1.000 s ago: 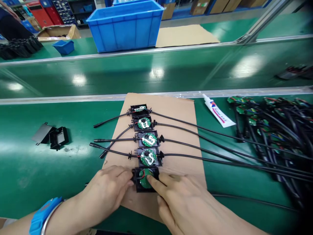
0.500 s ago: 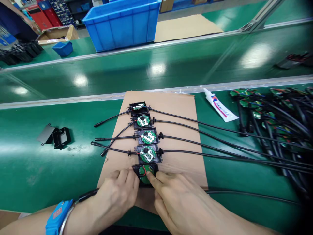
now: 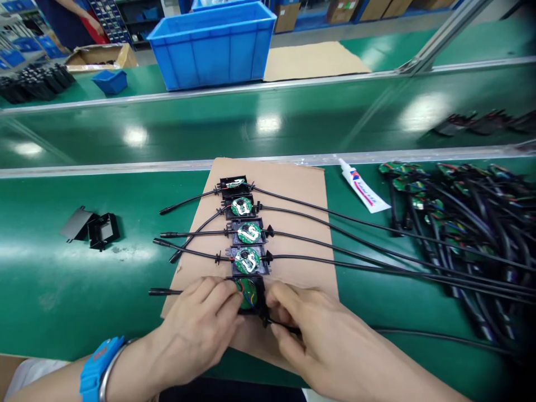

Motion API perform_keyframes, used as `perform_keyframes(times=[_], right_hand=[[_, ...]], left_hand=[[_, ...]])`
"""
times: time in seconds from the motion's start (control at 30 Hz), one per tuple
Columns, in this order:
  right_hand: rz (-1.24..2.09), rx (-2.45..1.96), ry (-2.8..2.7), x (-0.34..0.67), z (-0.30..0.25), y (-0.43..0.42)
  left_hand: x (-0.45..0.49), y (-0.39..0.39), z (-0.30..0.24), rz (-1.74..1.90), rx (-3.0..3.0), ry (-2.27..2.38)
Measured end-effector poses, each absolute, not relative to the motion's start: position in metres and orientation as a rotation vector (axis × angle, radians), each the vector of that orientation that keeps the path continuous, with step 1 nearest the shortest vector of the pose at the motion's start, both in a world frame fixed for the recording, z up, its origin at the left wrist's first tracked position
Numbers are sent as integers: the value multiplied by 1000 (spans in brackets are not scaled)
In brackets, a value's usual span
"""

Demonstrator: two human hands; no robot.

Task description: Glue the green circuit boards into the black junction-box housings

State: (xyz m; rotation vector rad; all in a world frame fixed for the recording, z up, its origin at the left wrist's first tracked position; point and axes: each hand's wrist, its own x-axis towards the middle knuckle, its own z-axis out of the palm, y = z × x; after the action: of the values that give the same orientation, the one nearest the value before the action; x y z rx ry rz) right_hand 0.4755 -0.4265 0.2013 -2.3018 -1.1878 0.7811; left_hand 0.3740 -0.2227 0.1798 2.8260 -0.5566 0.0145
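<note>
On a cardboard sheet [image 3: 301, 223] is a column of black plastic cases, each with a round green circuit board. My left hand [image 3: 205, 324] closes its fingers on the left side of the nearest case [image 3: 260, 304], partly hiding its circuit board [image 3: 249, 293]. That board sits tilted, coloured wires showing. Just right of the case, my right hand [image 3: 312, 326] pinches a black cable [image 3: 278, 324] close behind its grommet [image 3: 265, 319]. A short cable end [image 3: 163, 292] sticks out beyond my left hand. In the neighbouring case lies another circuit board [image 3: 247, 260] with white paste on it.
A white tube [image 3: 363, 187] lies right of the cardboard, beside a heap of cabled boards [image 3: 469, 223]. Two black case pieces [image 3: 94, 228] rest at left. Behind the raised ledge stand a big blue bin [image 3: 213, 50] and a small blue tray [image 3: 109, 82]. A person's arm [image 3: 84, 14] shows at top left.
My right hand has left the board, where its index finger pressed, and now pinches the cable at the right. My left fingers have shifted onto the board's edge. The short left cable end has come into sight.
</note>
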Motion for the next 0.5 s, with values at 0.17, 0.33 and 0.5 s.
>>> perform_keyframes(times=[0.17,0.33,0.5], right_hand=[[784,-2274,-1267,476,197,-427],[691,-2218,-1153,481,184,-423],[741,-2294,-1118,481,172,-424]], left_hand=[[376,-220,166,-76,2742,-772],[373,-218,163,-135,2724,-720],[375,-222,169,-101,2738,-750]])
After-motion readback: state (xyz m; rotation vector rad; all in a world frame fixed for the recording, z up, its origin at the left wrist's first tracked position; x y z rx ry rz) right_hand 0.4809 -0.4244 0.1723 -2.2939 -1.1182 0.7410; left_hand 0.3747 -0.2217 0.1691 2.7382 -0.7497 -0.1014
